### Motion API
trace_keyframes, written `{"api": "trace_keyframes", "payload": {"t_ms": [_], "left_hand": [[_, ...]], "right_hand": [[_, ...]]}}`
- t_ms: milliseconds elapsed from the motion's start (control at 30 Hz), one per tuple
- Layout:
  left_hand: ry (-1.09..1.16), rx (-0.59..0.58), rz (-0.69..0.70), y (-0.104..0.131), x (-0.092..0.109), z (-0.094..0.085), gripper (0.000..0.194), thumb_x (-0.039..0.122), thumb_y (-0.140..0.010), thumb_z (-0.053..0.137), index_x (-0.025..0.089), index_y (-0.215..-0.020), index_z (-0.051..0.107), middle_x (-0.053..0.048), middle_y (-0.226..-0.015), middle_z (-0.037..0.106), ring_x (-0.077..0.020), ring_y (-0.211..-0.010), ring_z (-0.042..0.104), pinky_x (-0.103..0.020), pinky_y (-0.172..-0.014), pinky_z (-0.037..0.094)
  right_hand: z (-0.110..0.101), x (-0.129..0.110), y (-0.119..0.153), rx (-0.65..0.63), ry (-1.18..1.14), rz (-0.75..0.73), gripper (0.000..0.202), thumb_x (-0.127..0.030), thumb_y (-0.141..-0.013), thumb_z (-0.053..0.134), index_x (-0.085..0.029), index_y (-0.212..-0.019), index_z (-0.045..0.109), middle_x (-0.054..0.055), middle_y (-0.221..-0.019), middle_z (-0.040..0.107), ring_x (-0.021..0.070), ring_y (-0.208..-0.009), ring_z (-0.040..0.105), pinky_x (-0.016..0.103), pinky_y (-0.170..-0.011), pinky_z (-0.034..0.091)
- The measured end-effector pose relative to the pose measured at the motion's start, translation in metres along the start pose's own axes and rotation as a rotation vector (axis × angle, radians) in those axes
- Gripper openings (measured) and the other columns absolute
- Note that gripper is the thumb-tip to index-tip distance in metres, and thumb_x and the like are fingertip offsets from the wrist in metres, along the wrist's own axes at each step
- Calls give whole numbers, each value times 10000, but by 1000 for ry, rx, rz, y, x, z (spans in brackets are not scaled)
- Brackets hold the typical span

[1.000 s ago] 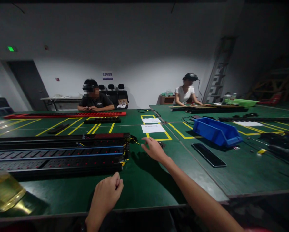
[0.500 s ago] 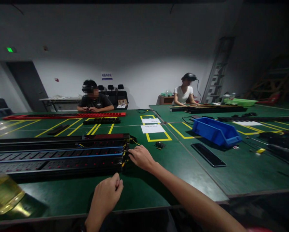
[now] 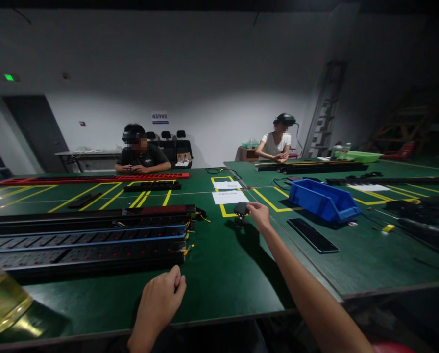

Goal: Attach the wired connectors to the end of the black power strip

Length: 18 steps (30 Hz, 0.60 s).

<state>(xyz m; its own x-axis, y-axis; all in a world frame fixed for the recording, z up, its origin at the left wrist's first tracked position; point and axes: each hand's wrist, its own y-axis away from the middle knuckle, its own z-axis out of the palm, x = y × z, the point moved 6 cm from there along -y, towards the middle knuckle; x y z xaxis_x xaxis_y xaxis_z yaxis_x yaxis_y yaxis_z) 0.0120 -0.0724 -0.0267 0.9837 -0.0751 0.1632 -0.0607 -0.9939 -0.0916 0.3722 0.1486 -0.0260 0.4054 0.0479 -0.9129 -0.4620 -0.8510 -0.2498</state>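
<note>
My right hand (image 3: 259, 214) pinches a small black part (image 3: 240, 209) by its right side. The part is just above or against a small dark cluster of pieces (image 3: 239, 221); I cannot tell whether they are joined. Closed in a loose fist, my left hand (image 3: 163, 294) rests near the front table edge, and nothing shows in it. Left of my hands lie long black rails (image 3: 94, 249) with blue strips and rows of red dots. Short yellow wire ends (image 3: 188, 249) stick out from their right end.
A blue bin (image 3: 324, 201) and a black phone (image 3: 312, 235) lie to the right. White paper sheets (image 3: 230, 197) lie within yellow tape ahead. A bottle of yellow liquid (image 3: 4, 304) stands at the near left. Two people sit across the green table (image 3: 212, 294).
My right hand has moved from the rails' right end, forward and right, to the small black part. My left hand has stayed in place. The person at right has drawn their hands together.
</note>
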Motion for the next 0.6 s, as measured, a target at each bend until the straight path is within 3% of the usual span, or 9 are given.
{"api": "trace_keyframes", "payload": {"t_ms": [200,300,433,600], "left_hand": [[-4,-8,3,-1,0,0,264,305,-1023,398,234,-778,468,0,-715,654,-178,-709,650,-307,-623,256],[-9,-18,-3,-1,0,0,259,302,-1023,400,235,-781,466,1,-718,655,-180,-714,655,-304,-626,260],[-12,-36,-18,0,1,-1,250,303,-1023,406,234,-796,484,-6,-739,675,-182,-733,668,-301,-629,272],[-9,-27,-10,0,1,-1,250,295,-1019,402,232,-793,488,-11,-749,681,-179,-739,667,-301,-626,272]], "right_hand": [[-23,41,-13,10,-3,229,344,-180,-809,579,-62,-1064,777,148,-838,753,211,-709,666,300,-662,472],[-23,40,-13,-47,197,182,291,-205,-837,609,-110,-1040,793,152,-870,745,236,-792,667,328,-705,442],[-21,31,-9,-100,437,108,279,-357,-849,696,-157,-1016,794,176,-954,723,274,-894,659,369,-759,418],[-16,24,-2,-145,471,78,337,-475,-785,783,-154,-884,759,160,-905,685,273,-874,645,375,-758,424]]}}
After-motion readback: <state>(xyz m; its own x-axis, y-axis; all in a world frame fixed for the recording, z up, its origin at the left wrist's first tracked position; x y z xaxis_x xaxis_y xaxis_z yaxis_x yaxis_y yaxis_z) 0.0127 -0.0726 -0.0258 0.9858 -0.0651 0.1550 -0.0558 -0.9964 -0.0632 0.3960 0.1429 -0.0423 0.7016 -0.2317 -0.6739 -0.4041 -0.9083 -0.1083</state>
